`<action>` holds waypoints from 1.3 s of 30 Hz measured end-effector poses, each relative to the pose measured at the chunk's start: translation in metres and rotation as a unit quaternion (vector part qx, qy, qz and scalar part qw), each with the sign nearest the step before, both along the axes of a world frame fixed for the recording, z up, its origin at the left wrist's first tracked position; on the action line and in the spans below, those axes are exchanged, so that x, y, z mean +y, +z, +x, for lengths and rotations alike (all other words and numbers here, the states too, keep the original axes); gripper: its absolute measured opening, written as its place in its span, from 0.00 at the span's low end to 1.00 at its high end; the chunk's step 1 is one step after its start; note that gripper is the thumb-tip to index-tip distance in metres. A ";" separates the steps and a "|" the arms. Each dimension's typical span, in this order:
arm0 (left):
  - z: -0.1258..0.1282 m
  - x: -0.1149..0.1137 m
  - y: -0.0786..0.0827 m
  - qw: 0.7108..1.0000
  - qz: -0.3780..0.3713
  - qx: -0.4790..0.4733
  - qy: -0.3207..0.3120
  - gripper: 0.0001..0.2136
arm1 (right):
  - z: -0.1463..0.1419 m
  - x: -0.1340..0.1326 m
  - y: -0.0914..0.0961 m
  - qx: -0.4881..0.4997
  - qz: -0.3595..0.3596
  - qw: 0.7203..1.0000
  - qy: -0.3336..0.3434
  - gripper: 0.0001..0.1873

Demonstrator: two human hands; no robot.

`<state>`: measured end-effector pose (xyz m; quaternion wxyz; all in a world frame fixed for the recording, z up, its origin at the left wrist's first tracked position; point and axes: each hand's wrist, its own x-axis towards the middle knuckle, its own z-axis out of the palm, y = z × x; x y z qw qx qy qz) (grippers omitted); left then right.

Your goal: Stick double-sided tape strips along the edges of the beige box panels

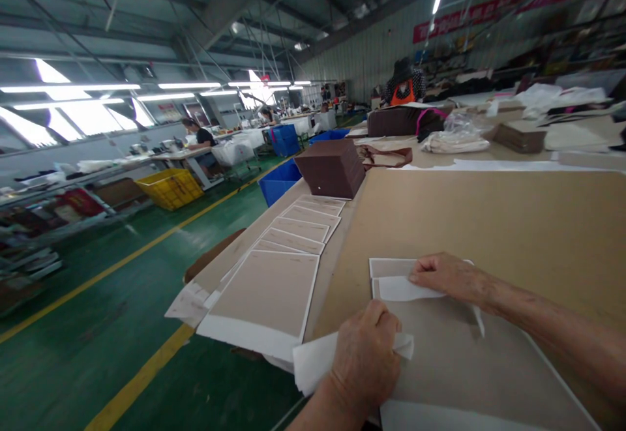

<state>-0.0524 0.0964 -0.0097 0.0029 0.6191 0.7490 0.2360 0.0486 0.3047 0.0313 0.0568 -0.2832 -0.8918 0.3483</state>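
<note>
In my head view, the fingers of my left hand (369, 353) are curled tight around crumpled white paper (315, 360), and those of my right hand (452, 281) are closed in a pinch on a white strip (403, 289) near the far edge of the beige sheet (440, 359). That sheet lies before me on the tabletop (489, 216). I judge it part-done, the strip not yet clear of it, though my hand hides whether it sticks. White-edged sheets (274, 281) overlap to my left; whether they're finished, I can't tell. The red banner (489, 19) carries pale characters too blurred to read; I make out no brand or label.
</note>
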 end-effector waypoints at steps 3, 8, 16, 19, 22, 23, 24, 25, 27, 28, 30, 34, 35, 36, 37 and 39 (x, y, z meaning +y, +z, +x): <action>0.000 0.000 0.000 1.000 0.000 -0.007 0.001 0.12 | -0.001 0.003 0.000 -0.017 0.016 1.000 -0.001 0.16; 0.000 0.000 -0.001 1.000 0.004 -0.009 0.006 0.12 | -0.002 0.002 0.001 -0.031 0.027 0.999 -0.002 0.16; 0.001 0.001 0.000 1.000 0.004 -0.008 0.005 0.12 | -0.006 0.003 -0.003 -0.018 0.029 0.999 0.011 0.16; 0.002 0.001 0.004 1.000 -0.008 -0.011 0.005 0.19 | -0.006 0.002 -0.001 -0.017 0.023 1.000 0.012 0.15; 0.002 0.002 0.007 0.999 -0.033 -0.010 -0.002 0.30 | -0.006 0.000 -0.001 -0.019 0.018 1.000 0.007 0.15; 0.001 0.003 0.008 0.999 -0.043 -0.010 0.000 0.31 | -0.006 -0.001 -0.001 -0.017 0.016 1.000 0.004 0.15; 0.001 0.003 0.009 0.999 -0.053 -0.011 0.003 0.31 | -0.006 -0.001 0.000 -0.015 0.013 1.000 0.002 0.15; 0.001 0.004 0.010 0.998 -0.062 -0.012 0.007 0.31 | -0.005 -0.001 0.000 -0.012 0.006 1.000 0.000 0.15; 0.001 0.004 0.012 0.997 -0.070 -0.015 0.014 0.30 | -0.001 0.003 0.004 -0.004 -0.019 1.000 0.005 0.15; 0.001 0.005 0.013 0.997 -0.073 -0.016 0.017 0.30 | 0.004 0.006 0.007 -0.001 -0.040 0.999 0.013 0.16; 0.001 0.006 0.015 0.996 -0.080 -0.015 0.023 0.31 | 0.017 0.015 0.017 0.004 -0.088 0.996 0.030 0.18; 0.001 0.007 0.017 0.994 -0.102 -0.003 0.034 0.32 | 0.051 0.036 0.035 0.011 -0.146 0.989 0.030 0.22; 0.001 0.007 0.017 0.994 -0.105 0.000 0.036 0.32 | 0.058 0.041 0.036 0.015 -0.149 0.988 0.022 0.21; 0.001 0.007 0.016 0.994 -0.106 0.004 0.037 0.32 | 0.065 0.044 0.036 0.019 -0.149 0.989 0.014 0.21; 0.001 0.008 0.016 0.993 -0.107 0.007 0.039 0.33 | 0.070 0.047 0.033 0.022 -0.147 0.989 0.006 0.20; 0.001 0.008 0.015 0.993 -0.109 0.014 0.041 0.33 | 0.077 0.050 0.023 0.028 -0.135 0.990 -0.012 0.18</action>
